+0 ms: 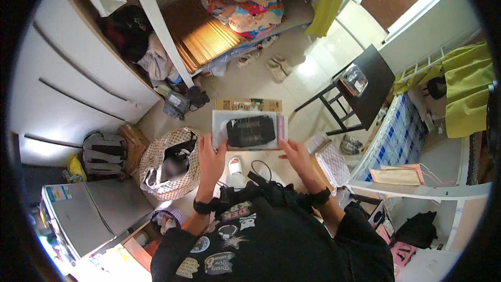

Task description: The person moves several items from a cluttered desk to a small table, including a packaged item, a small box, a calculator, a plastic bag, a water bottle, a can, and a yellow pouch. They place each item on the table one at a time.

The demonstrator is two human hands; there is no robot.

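Held level in front of my body is a shallow, pale box or tray (219,123), and I cannot tell which. A dark rectangular item (251,131), perhaps in clear wrapping, lies on it. A lilac strip (281,127) runs along its right side. Beyond the far edge a brown cardboard piece (248,105) with printing shows; how it joins is unclear. My left hand (211,160) grips the near left corner, thumb along the edge. At the near right corner, my right hand (296,154) has hold of the edge.
To the left stand a checked woven basket (148,164) with dark things inside, a grey backpack (103,154) and a small fridge (82,215). A black table (373,82) bearing a clear plastic package (353,79) stands right. A person (242,4) sits on a lower bunk ahead.
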